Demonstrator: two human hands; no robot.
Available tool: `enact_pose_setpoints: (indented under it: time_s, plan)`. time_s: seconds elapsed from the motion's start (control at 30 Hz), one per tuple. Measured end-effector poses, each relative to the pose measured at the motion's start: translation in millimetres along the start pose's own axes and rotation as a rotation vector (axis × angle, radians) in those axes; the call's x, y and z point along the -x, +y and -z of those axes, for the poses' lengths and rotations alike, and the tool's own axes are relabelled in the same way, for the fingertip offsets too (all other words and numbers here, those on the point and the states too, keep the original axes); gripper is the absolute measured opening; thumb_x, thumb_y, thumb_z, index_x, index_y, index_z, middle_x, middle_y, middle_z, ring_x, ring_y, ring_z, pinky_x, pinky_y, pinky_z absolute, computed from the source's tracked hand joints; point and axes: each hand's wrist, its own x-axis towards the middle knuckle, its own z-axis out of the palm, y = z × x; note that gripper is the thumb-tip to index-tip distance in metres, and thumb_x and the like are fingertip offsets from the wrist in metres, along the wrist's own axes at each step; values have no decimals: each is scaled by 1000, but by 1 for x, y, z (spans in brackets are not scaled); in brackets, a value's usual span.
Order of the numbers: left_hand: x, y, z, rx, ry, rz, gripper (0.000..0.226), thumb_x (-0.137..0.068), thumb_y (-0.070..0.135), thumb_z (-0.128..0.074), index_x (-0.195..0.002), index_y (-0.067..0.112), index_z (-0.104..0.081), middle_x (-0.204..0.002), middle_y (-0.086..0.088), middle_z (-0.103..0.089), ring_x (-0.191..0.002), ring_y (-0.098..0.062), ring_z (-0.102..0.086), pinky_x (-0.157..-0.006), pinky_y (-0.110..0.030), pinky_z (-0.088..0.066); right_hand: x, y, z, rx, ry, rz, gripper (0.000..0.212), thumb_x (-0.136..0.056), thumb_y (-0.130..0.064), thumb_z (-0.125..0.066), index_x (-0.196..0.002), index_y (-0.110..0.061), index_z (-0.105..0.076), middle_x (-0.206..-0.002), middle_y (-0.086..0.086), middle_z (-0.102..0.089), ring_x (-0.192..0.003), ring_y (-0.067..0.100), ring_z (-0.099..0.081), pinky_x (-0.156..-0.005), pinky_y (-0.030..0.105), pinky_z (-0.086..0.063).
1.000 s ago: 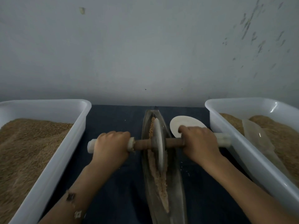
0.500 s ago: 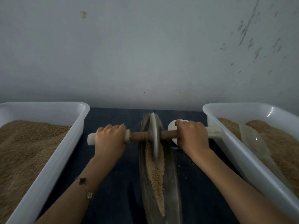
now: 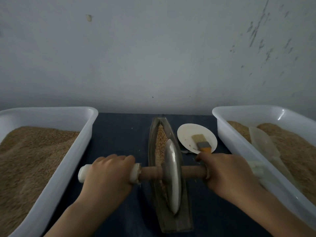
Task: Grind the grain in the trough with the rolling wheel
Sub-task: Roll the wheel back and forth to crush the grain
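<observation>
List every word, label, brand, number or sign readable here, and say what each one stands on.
None: no readable text anywhere in this view.
Left tub, right tub, trough, wheel, dish and brush: all bear no lettering.
Wall: only dark scuffs and specks, no writing.

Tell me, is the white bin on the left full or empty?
Nearly full. The left white bin holds brown grain heaped close to its rim; its near end lies outside the picture.

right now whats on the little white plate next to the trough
A brush lies on the white plate, bristles toward the wall. Its orange handle end is hidden behind the right hand.
</observation>
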Motion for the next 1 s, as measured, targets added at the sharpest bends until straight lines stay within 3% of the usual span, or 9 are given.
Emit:
enact_pose_setpoints:
  time_s: [0.1, 0.23, 0.4, 0.53, 0.73, 0.83, 0.9, 1.0]
  plan:
    - [-17, -3, -17, 50, 22, -23, 53, -44, 24, -87, -59, 28, -36, -49, 9, -46, -46, -6, -36, -48, -21, -26, -27, 4, -18, 40, 83, -24, 26, -80, -34, -57, -106, -35, -53, -86, -9, -61, -78, 11, -59, -57, 23, -40]
    - [-55, -13, -49, 41, 204, 33, 41, -46, 5, -83, -55, 16, -46, -49, 1, -49, -44, -17, -44, -50, -27, -31, -83, 13, -41, 60, 212, -47, 24, -79, -26, -59, -103, -29, -57, -83, -6, -64, -77, 18, -60, -57, 29, -38]
    - [-114, -31, -68, -58, 157, 221, 22, -82, 20, -59, -74, 22, -39, -79, 5, -58, -68, -13, -43, -66, -27, -29, -141, 27, -47, 134, 520, -35, 29, -69, -11, -67, -98, -12, -66, -64, 3, -64, -54, 25, -57, -48, 25, -25]
    - [-128, -29, -67, -63, 151, 278, 21, -83, 22, -58, -77, 22, -38, -82, 6, -58, -70, -13, -40, -68, -27, -28, -150, 29, -50, 115, 615, -33, 21, -65, -3, -72, -85, -7, -66, -56, 5, -59, -47, 25, -53, -48, 24, -23]
    - [-80, -12, -45, -98, 34, 203, 16, -83, 32, -60, -86, 25, -46, -88, 8, -59, -80, -12, -50, -74, -27, -34, -104, 22, -48, 129, 275, -90, 7, -81, -17, -58, -80, -24, -56, -66, -7, -54, -61, 15, -47, -53, 28, -37]
    - [-43, 0, -27, -81, -17, 195, 21, -83, 33, -58, -83, 28, -38, -90, 11, -58, -85, -12, -51, -72, -28, -30, -62, 17, -31, 76, 92, -66, 7, -82, -28, -56, -86, -32, -53, -72, -9, -55, -69, 13, -54, -56, 27, -38]
    - [-18, 6, -13, -56, -31, 163, 29, -76, 32, -65, -78, 28, -36, -83, 10, -57, -78, -12, -52, -67, -28, -28, -33, 12, -18, 28, -14, -59, 15, -81, -30, -57, -92, -36, -52, -78, -11, -58, -75, 7, -58, -61, 24, -44]
    - [7, 7, 7, 90, 5, 50, 51, -43, 23, -83, -62, 28, -36, -55, 8, -50, -51, -14, -48, -53, -28, -27, -1, 9, -2, 28, -41, -57, 29, -77, -39, -63, -103, -45, -51, -73, -15, -52, -71, 2, -54, -58, 20, -41]
